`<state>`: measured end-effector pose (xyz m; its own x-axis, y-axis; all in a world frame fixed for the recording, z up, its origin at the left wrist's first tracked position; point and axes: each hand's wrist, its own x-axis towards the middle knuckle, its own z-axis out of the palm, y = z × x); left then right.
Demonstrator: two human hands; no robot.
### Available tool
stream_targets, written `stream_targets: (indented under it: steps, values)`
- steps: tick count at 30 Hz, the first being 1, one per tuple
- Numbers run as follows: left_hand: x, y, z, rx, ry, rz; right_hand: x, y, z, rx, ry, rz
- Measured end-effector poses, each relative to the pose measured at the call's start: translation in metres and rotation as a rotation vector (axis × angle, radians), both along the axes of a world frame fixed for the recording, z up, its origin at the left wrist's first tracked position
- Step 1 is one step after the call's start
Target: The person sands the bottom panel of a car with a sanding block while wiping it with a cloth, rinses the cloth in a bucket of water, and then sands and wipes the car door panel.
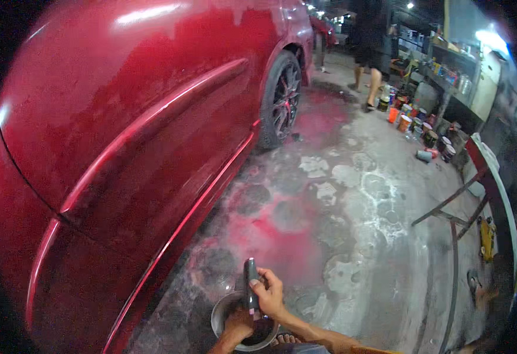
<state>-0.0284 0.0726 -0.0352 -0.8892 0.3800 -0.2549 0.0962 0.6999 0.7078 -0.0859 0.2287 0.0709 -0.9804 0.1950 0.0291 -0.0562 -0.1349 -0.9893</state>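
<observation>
Down at the lower middle, my right hand (pixel 268 292) is closed around a long dark block (pixel 251 283) with rounded ends, held upright over a round metal bowl (pixel 215 324). My left hand (pixel 238 326) reaches down into the bowl, and its fingers are hidden in the dark inside. The block's lower end is close to my left hand; whether they touch is unclear. To my left stands a red car (pixel 152 141), its side patchy, glossy in places and dull in others. Neither hand touches it.
The car's wheel (pixel 282 97) is ahead. Several cans (pixel 412 123) line the right side near a shelf (pixel 447 76). A metal stand (pixel 454 219) and a yellow tool (pixel 487 239) are at the right. Another person (pixel 373 53) stands farther off. The concrete floor (pixel 382 259) has pink stains.
</observation>
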Motion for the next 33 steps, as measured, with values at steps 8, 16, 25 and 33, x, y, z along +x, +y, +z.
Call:
stream_targets:
  steps: [8, 16, 25, 33]
  values:
    - [-0.007, 0.009, 0.024, -0.508, -0.171, -0.097, 0.0, -0.002, -0.003, -0.104, 0.056, 0.017]
    - [-0.005, 0.0, 0.009, -0.464, 0.029, -0.198, 0.002, 0.0, 0.002, -0.064, 0.003, 0.033]
    - [-0.012, 0.004, 0.007, -0.201, -0.176, -0.03, -0.001, -0.002, -0.002, -0.104, 0.059, 0.018]
    - [-0.009, 0.002, -0.005, -0.192, -0.187, 0.052, 0.002, 0.001, 0.001, -0.033, 0.014, 0.023]
